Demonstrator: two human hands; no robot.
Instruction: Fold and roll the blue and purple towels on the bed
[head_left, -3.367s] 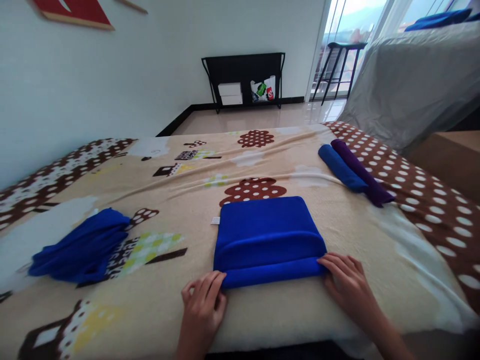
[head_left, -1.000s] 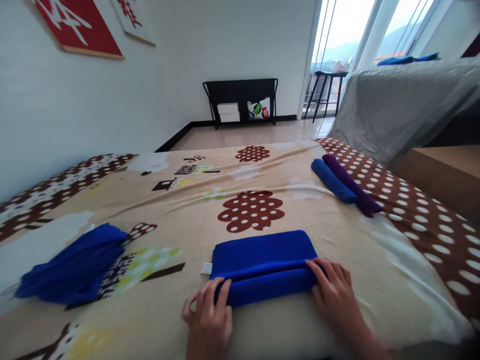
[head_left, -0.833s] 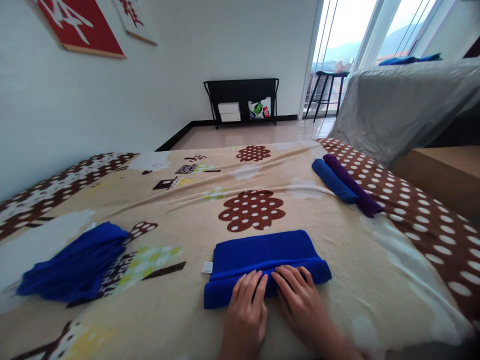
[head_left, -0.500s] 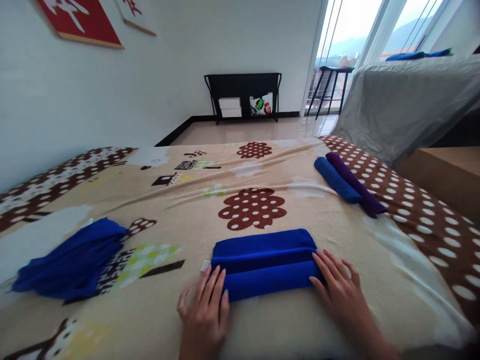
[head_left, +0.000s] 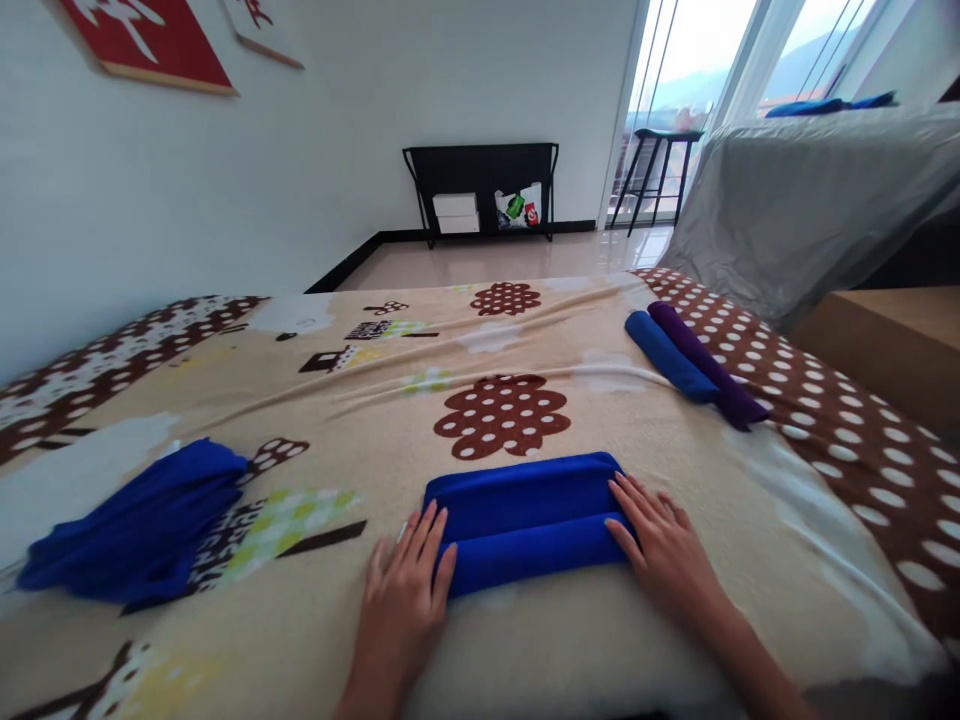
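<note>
A blue towel (head_left: 525,515), partly rolled from its near edge, lies on the patterned blanket (head_left: 480,400) in front of me. My left hand (head_left: 405,585) lies flat at the roll's left end, fingers stretched out and touching it. My right hand (head_left: 660,540) rests flat at the roll's right end, fingers spread against the cloth. Neither hand holds anything.
A crumpled blue cloth (head_left: 135,525) lies at the left. A rolled blue towel (head_left: 670,355) and a rolled purple towel (head_left: 705,362) lie side by side at the right. A black rack (head_left: 484,190) stands by the far wall; a grey-covered piece of furniture (head_left: 802,200) is at the right.
The towel has been rolled further away from me, so less flat cloth shows beyond the roll. Both hands went from the middle of the roll back out to its ends.
</note>
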